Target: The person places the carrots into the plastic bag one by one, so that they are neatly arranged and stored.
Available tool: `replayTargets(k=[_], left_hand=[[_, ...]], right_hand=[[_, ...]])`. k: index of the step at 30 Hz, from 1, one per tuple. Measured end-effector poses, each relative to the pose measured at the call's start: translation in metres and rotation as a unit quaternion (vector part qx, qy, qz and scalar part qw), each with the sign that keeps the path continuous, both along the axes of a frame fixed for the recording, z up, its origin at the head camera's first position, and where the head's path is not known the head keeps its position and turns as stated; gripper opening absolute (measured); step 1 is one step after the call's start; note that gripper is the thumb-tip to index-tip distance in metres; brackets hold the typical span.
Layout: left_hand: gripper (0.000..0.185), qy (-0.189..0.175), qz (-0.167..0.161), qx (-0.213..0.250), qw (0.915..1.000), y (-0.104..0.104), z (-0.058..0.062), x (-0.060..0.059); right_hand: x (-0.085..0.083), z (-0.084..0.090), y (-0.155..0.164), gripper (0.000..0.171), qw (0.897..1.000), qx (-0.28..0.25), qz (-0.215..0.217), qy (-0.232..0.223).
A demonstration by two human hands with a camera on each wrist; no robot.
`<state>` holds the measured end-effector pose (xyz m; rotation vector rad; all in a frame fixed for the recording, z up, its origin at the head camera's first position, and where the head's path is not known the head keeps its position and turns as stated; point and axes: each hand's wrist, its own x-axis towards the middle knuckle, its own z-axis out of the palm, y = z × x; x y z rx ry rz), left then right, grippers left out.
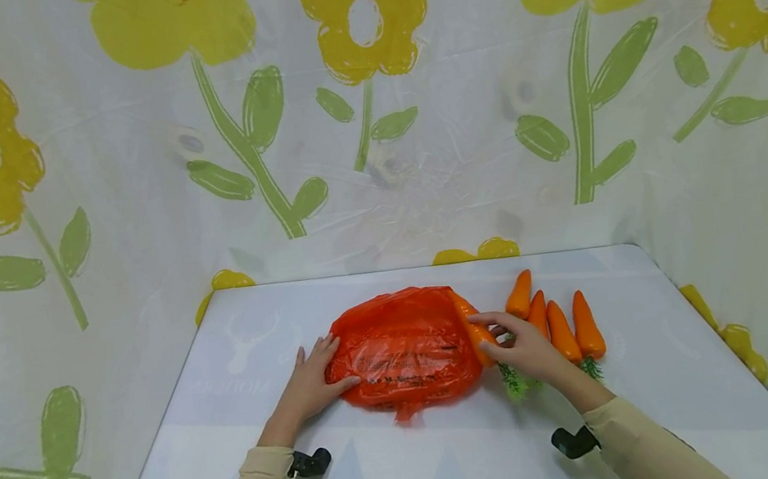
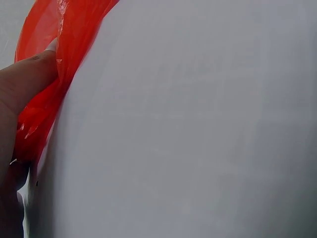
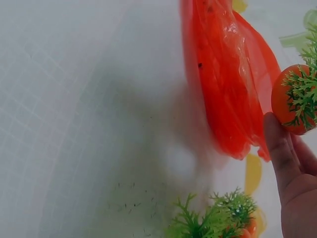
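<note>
A translucent red plastic bag [image 1: 401, 353] lies mid-table. My left hand [image 1: 309, 383] grips its left edge, the thumb [image 2: 32, 74] against the film in the left wrist view. At the bag's right side, my right hand [image 1: 525, 347] holds an orange carrot [image 1: 478, 333] with a green leafy top, between thumb and fingers. The carrot lies along the bag's right edge, narrow end away from me. In the right wrist view, the carrot's rounded leafy end [image 3: 281, 101] faces the camera. Several more carrots [image 1: 588, 329] lie just right of that hand.
The white table [image 1: 404, 476] carries faint printed patterns. Behind it and at both sides hangs a white cloth [image 1: 464, 178] with yellow flowers and green leaves. Each sleeve has a small black camera [image 1: 574, 441] at the wrist.
</note>
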<state>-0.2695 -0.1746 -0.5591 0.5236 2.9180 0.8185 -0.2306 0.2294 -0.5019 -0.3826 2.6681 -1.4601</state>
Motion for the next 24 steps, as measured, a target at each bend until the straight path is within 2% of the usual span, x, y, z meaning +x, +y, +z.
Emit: replayTargets(k=[15, 24], left_hand=[[0.094, 0.003, -0.001, -0.001, 1.0, 0.002, -0.002, 0.0], [0.093, -0.001, -0.001, 0.001, 1.0, 0.006, 0.001, 0.001]], right_hand=[[-0.001, -0.006, -0.01, 0.045, 1.0, 0.0, -0.002, -0.016], [-0.002, -0.006, -0.014, 0.046, 1.0, 0.002, -0.002, -0.024]])
